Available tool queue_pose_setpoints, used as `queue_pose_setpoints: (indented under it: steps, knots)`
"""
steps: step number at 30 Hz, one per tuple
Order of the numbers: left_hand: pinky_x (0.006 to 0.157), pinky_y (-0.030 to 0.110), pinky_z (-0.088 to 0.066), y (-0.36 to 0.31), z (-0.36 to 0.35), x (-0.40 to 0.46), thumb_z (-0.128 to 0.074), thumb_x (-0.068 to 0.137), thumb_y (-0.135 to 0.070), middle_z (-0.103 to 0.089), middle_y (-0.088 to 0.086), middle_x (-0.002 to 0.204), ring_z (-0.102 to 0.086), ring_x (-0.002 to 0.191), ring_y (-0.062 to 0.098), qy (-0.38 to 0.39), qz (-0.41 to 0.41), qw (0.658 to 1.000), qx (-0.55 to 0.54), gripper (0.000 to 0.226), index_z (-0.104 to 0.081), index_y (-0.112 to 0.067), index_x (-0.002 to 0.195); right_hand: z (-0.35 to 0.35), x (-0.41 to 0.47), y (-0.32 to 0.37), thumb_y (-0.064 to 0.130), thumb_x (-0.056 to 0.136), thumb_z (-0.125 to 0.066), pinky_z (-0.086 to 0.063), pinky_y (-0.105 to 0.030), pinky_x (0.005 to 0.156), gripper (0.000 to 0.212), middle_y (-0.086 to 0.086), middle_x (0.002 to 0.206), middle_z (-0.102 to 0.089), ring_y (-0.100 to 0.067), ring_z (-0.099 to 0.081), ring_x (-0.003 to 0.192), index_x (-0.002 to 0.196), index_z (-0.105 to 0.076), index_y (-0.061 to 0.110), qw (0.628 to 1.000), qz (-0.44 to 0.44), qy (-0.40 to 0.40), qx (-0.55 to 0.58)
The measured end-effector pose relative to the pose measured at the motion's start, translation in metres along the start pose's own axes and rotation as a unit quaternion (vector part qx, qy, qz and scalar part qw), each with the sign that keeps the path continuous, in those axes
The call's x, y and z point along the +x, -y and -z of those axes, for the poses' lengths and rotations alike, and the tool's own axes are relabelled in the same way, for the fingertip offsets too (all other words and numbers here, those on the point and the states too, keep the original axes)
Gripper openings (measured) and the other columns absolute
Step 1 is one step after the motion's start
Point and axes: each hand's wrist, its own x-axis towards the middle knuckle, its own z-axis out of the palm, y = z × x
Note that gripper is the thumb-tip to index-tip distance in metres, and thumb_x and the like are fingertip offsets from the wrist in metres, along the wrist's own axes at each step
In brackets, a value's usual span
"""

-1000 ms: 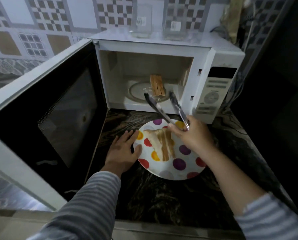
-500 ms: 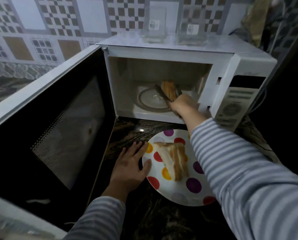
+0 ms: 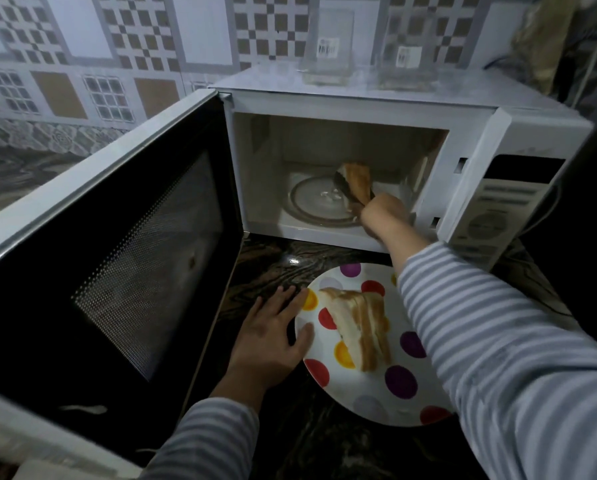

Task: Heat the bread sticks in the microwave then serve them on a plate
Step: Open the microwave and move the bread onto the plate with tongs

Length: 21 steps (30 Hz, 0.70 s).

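The white microwave (image 3: 394,98) stands with its door (image 3: 117,265) swung wide to the left. Inside, my right hand (image 3: 382,216) grips metal tongs (image 3: 345,188) that clamp a few golden bread sticks (image 3: 357,180) just above the glass turntable (image 3: 314,202). On the dark counter in front sits a white plate with coloured dots (image 3: 394,393), carrying more bread sticks (image 3: 359,327). My left hand (image 3: 273,337) lies flat on the counter, fingers straight, thumb and fingertips touching the plate's left rim.
Two clear glass containers (image 3: 331,46) stand on top of the microwave. The control panel (image 3: 498,209) is on the right. The open door blocks the left side of the dark marbled counter (image 3: 290,445). A tiled wall rises behind.
My right hand has gone from above the plate into the microwave with the tongs, which have closed on the bread sticks and lifted them. The left hand stays at the plate rim.
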Motion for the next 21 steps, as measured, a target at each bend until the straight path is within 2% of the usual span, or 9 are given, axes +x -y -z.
queue_pose_setpoints:
  steps: [2, 4, 6, 9, 12, 15, 17, 19, 21]
  knots:
    - [0.116, 0.025, 0.003, 0.0, 0.0, 0.001, -0.012, 0.077, -0.068, -0.02, -0.012, 0.158, -0.007, 0.146, 0.004, 0.001, -0.001, 1.0, -0.001, 0.078, -0.018, -0.041, 0.15, 0.004, -0.008, -0.007, 0.051, 0.09, -0.055, -0.043, -0.029, 0.06, 0.048, -0.012, 0.098, -0.066, -0.029, -0.065, 0.084, 0.109, -0.06, 0.007, 1.0, 0.01, 0.016, 0.024]
    - [0.117, 0.027, 0.001, 0.001, -0.001, 0.001, -0.013, 0.077, -0.068, -0.021, -0.012, 0.158, -0.008, 0.146, 0.005, 0.001, -0.001, 1.0, -0.003, 0.078, -0.019, -0.04, 0.15, 0.013, -0.022, -0.017, 0.056, 0.09, -0.053, -0.039, -0.027, 0.05, 0.049, -0.007, 0.077, -0.062, -0.022, -0.058, 0.062, 0.1, -0.057, 0.009, 0.998, 0.022, 0.028, 0.059]
    - [0.117, 0.028, 0.0, 0.002, 0.0, 0.001, -0.014, 0.077, -0.068, -0.022, -0.011, 0.158, -0.01, 0.146, 0.006, 0.0, -0.002, 1.0, -0.005, 0.079, -0.02, -0.04, 0.15, 0.024, -0.038, -0.03, 0.055, 0.09, -0.052, -0.043, -0.03, 0.052, 0.048, -0.007, 0.067, -0.058, -0.021, -0.055, 0.056, 0.098, -0.06, 0.008, 0.995, 0.028, 0.036, 0.09]
    - [0.117, 0.028, -0.001, 0.003, 0.001, 0.002, -0.012, 0.075, -0.069, -0.02, -0.012, 0.158, -0.009, 0.146, 0.006, 0.005, 0.0, 1.0, 0.0, 0.081, -0.019, -0.04, 0.15, 0.042, -0.07, -0.054, 0.052, 0.091, -0.053, -0.045, -0.031, 0.055, 0.041, -0.005, 0.066, -0.057, -0.019, -0.053, 0.057, 0.097, -0.063, 0.012, 0.99, 0.049, 0.051, 0.125]
    - [0.118, 0.032, -0.004, 0.002, 0.001, 0.003, -0.013, 0.075, -0.069, -0.021, -0.011, 0.158, -0.011, 0.147, 0.008, 0.005, -0.004, 1.0, 0.001, 0.082, -0.021, -0.039, 0.15, 0.055, -0.105, -0.083, 0.046, 0.093, -0.055, -0.036, -0.027, 0.049, 0.028, 0.002, 0.063, -0.05, -0.014, -0.047, 0.054, 0.09, -0.062, 0.019, 0.982, 0.065, 0.06, 0.165]
    - [0.118, 0.034, -0.005, 0.002, 0.0, 0.003, -0.013, 0.074, -0.07, -0.023, -0.01, 0.158, -0.012, 0.147, 0.009, 0.005, -0.001, 1.0, 0.002, 0.083, -0.023, -0.038, 0.15, 0.057, -0.135, -0.116, 0.044, 0.09, -0.059, -0.032, -0.026, 0.048, 0.025, 0.006, 0.058, -0.047, -0.012, -0.044, 0.051, 0.085, -0.064, 0.02, 0.979, 0.068, 0.059, 0.183]
    - [0.119, 0.034, -0.006, 0.002, -0.001, 0.003, -0.013, 0.073, -0.07, -0.023, -0.01, 0.157, -0.012, 0.146, 0.009, 0.005, 0.001, 1.0, 0.006, 0.083, -0.023, -0.038, 0.149, 0.055, -0.154, -0.138, 0.044, 0.088, -0.062, -0.039, -0.028, 0.053, 0.024, 0.007, 0.062, -0.054, -0.013, -0.051, 0.056, 0.084, -0.066, 0.02, 0.981, 0.071, 0.048, 0.172]
    - [0.118, 0.034, -0.006, 0.002, -0.001, 0.003, -0.013, 0.073, -0.07, -0.024, -0.009, 0.157, -0.013, 0.147, 0.009, 0.006, 0.0, 1.0, 0.01, 0.083, -0.023, -0.038, 0.149, 0.051, -0.169, -0.158, 0.043, 0.087, -0.063, -0.05, -0.031, 0.063, 0.019, 0.007, 0.075, -0.065, -0.012, -0.061, 0.07, 0.085, -0.066, 0.025, 0.983, 0.061, 0.049, 0.166]
    - [0.118, 0.035, -0.006, 0.002, -0.001, 0.003, -0.012, 0.073, -0.07, -0.025, -0.008, 0.157, -0.014, 0.147, 0.011, 0.009, 0.001, 1.0, 0.014, 0.084, -0.024, -0.037, 0.15, 0.045, -0.182, -0.174, 0.043, 0.088, -0.063, -0.054, -0.032, 0.073, 0.016, 0.008, 0.085, -0.067, -0.01, -0.063, 0.081, 0.089, -0.065, 0.027, 0.986, 0.047, 0.054, 0.15]
